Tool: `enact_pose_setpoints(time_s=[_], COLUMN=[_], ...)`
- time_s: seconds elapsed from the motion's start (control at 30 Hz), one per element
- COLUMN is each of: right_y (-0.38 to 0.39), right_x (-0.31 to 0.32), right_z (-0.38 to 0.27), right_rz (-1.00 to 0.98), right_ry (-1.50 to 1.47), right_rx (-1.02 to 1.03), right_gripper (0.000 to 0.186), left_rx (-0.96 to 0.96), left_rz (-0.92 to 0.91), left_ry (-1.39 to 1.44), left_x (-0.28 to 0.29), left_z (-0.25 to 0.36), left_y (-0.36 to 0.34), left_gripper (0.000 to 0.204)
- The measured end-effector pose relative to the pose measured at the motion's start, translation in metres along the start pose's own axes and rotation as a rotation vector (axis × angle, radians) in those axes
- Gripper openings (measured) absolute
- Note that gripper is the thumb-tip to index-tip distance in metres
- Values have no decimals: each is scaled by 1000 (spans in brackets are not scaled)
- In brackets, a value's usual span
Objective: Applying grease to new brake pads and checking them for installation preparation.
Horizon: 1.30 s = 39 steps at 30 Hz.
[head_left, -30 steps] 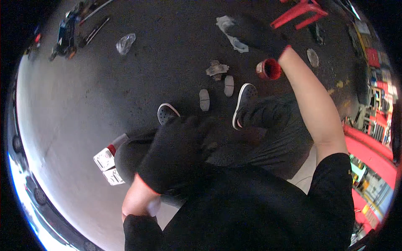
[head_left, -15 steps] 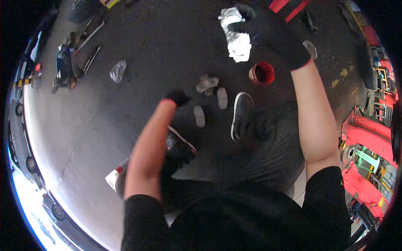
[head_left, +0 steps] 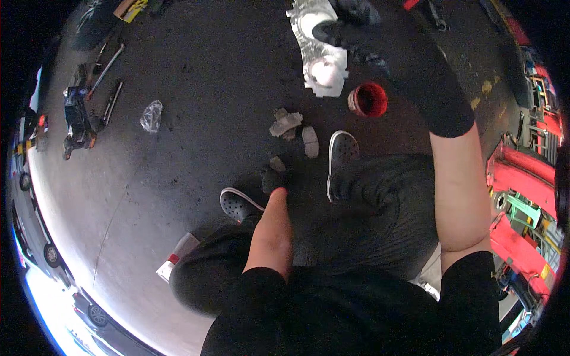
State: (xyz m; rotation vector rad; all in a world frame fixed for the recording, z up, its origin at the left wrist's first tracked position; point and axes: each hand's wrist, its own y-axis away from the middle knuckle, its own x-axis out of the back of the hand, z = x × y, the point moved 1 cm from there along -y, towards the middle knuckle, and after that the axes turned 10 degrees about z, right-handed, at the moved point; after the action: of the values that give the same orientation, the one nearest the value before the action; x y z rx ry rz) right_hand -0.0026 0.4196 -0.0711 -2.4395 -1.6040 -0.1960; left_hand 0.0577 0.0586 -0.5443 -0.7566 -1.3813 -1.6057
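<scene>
The left hand (head_left: pixel 273 179), in a black glove, lies at the centre of the frame at the near end of a flat, light grey, oblong pad (head_left: pixel 276 163). The fingers are dark against the dark floor; whether they pinch the pad cannot be told. The pad's far end projects past the glove, which suggests an approach from the near end so as to leave the rest exposed.

Just beyond and to the right, a grey-brown cluster of overlapping pads (head_left: pixel 286 123) rests on the floor. Next to it, a single grey oblong pad with rounded corners (head_left: pixel 310 142) lies flat, apart from the cluster, probably to keep it distinct.

At upper centre, the right hand (head_left: pixel 362 35), also black-gloved, grips a silvery-white moulded sheet (head_left: pixel 325 72) by its right side, one digit laid across the face. This side hold probably leaves most of the face unobstructed. Below it stands an open red cylindrical tub (head_left: pixel 368 99).

Appearance: the pad at the left hand is pale and mostly covered; the sheet is long, glossy, irregular-edged, with two bright rounded areas washed out by glare.
</scene>
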Motion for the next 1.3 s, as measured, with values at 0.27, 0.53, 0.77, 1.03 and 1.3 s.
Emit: enact_pose_setpoints(time_s=[0.27,0.53,0.77,1.03,1.3], right_y=[-4,4,7,17,9], right_x=[-6,-16,-26,-20,-41], right_z=[-11,-22,-30,-31,-47], right_rz=[-70,-48,-74,-100,-337], right_ry=[-68,-92,-107,-125,209], right_rx=[64,116,119,128,343], right_gripper=[27,27,28,29,34], left_rx=[-97,-379,-564,79,-613], left_rz=[-104,-44,-278,-737,-750], left_ry=[184,375,-552,1614,1461], left_x=[9,11,54,171,401], left_z=[-23,-80,-53,49,164], left_y=[-10,-57,-53,-47,6], left_gripper=[78,50,60,63,55])
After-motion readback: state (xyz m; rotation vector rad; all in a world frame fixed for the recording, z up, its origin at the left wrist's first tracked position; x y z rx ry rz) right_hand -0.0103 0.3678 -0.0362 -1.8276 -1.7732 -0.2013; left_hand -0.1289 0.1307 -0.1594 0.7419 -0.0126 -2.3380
